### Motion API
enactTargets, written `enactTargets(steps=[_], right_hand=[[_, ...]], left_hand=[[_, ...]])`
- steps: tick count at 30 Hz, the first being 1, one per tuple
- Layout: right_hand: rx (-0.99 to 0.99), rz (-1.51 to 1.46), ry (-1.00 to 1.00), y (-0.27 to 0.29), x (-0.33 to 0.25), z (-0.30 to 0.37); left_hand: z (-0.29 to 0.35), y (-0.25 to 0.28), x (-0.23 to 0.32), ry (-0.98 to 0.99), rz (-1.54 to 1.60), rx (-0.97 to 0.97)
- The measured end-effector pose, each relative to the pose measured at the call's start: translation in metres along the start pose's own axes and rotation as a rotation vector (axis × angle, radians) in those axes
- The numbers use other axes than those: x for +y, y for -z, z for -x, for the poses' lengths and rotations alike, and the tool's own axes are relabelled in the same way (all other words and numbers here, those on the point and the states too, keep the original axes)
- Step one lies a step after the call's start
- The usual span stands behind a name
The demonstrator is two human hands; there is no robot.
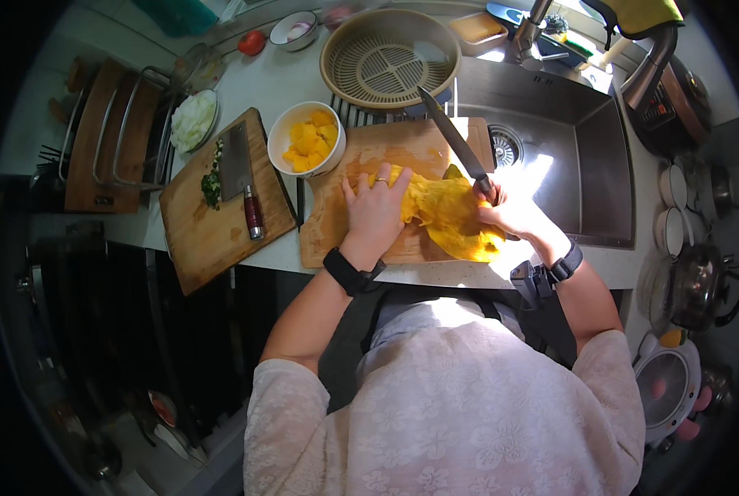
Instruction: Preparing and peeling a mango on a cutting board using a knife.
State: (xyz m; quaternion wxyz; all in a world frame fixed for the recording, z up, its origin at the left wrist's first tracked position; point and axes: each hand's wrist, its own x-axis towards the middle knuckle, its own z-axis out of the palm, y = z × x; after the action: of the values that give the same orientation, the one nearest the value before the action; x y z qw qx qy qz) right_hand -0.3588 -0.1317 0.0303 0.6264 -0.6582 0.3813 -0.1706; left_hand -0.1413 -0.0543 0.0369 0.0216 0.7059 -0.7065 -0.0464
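Note:
My left hand [375, 208] presses flat on a large yellow-orange piece of squash [448, 217] that lies on a wooden cutting board [336, 223]. My right hand [508, 212] grips the handle of a long kitchen knife [452, 140]. Its blade points up and away from the squash toward the sink. A white bowl [306, 139] with yellow-orange chunks stands at the board's far left corner.
A second wooden board [212, 231] to the left carries a cleaver [241, 174] and chopped greens. Behind are a round beige colander [390, 58], a bowl of chopped white vegetable [194, 120] and a tomato [252, 41]. A steel sink [568, 149] lies to the right.

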Motion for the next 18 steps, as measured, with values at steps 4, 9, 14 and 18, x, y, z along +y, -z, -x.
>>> enactTargets(steps=[4,9,14,18], right_hand=[[-0.042,-0.193,-0.042,0.007,0.001,0.004],[0.005,-0.26,-0.179,0.018,0.006,0.01],[0.087,-0.374,-0.168,0.028,0.038,0.007],[0.078,-0.367,-0.211,0.035,0.037,0.01]], left_hand=[[-0.001,-0.001,-0.001,-0.023,0.012,0.016],[-0.001,-0.002,-0.002,-0.053,0.05,0.013],[-0.003,-0.002,-0.004,-0.069,0.052,0.031],[-0.003,0.002,-0.011,-0.065,0.092,-0.028]])
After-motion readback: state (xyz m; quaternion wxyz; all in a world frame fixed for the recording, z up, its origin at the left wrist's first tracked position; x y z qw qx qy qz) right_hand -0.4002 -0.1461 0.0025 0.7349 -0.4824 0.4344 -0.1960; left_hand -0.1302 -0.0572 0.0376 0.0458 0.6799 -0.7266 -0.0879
